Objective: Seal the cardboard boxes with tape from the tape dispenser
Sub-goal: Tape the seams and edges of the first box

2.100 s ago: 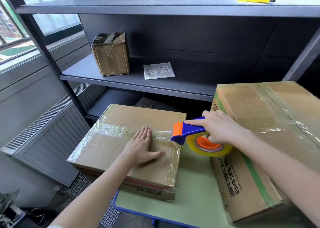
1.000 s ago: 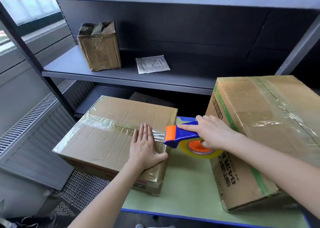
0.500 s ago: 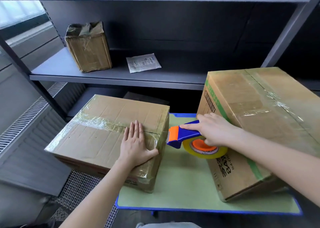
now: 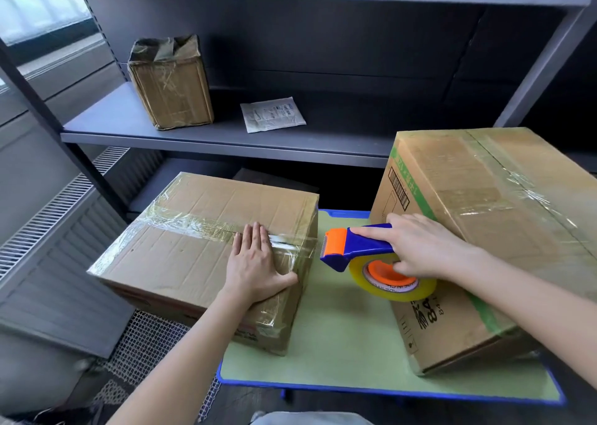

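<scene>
- A pale green table [image 4: 339,353] with a blue rim fills the lower centre, set against a dark grey metal shelf [image 4: 226,137]
- Left of centre, a flat cardboard box [image 4: 181,253] reaches past the table's left edge; clear tape [image 4: 193,224] crosses its top seam
- The left hand [image 4: 255,263] lies flat on this box, fingers straight, over the tape
- Just right of the box, the right hand [image 4: 426,247] grips a blue and orange tape dispenser [image 4: 358,247]
- A taller taped box [image 4: 484,214] stands at the right
- On the shelf, upper left, sit a small taped box [image 4: 171,85] and a white packet [image 4: 273,114]
- A radiator [image 4: 48,214] and window [image 4: 42,14] line the left edge
</scene>
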Demonstrator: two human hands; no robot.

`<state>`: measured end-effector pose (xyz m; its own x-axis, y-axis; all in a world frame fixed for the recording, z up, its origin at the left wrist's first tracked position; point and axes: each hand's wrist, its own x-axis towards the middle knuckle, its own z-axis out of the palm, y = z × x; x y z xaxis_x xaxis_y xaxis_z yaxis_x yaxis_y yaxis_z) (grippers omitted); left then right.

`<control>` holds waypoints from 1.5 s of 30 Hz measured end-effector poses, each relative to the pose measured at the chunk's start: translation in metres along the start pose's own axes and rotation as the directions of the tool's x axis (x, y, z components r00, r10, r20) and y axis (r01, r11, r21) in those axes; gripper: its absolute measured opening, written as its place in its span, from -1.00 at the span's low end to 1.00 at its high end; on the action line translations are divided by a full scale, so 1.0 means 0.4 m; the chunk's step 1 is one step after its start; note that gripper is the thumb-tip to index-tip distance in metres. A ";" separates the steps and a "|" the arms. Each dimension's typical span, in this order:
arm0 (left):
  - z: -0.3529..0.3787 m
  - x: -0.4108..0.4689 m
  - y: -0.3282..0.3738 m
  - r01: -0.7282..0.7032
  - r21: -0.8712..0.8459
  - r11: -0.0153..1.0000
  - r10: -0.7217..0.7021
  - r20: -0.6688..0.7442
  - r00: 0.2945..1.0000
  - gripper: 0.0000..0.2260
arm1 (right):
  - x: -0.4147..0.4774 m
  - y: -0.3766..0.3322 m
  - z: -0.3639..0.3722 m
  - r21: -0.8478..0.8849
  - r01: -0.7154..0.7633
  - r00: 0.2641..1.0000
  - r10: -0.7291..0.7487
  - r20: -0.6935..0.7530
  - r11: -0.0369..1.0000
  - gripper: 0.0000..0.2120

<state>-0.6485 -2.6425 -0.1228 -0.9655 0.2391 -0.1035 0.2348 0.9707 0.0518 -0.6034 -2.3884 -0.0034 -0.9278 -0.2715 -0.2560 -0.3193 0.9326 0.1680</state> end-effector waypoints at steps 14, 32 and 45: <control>0.020 -0.006 -0.002 -0.268 -0.001 0.963 0.266 -0.113 0.957 -0.23 | 0.045 -0.044 0.023 -0.162 0.045 0.995 -0.029 0.099 0.986 -0.34; 0.012 -0.009 0.014 -0.465 0.031 0.885 0.465 -0.069 0.882 -0.38 | 0.131 -0.110 0.049 -0.291 0.097 0.990 -0.062 0.128 0.952 -0.38; -0.008 0.003 0.014 -0.478 0.049 0.877 0.480 -0.045 0.876 -0.45 | 0.136 -0.115 0.064 -0.320 0.183 0.959 -0.097 0.266 0.930 -0.56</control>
<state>-0.6488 -2.6369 -0.1194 -0.7381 0.6743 -0.0215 0.6730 0.7382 0.0459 -0.6342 -2.4398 -0.0494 -0.8077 -0.2876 -0.5147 -0.5280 0.7413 0.4143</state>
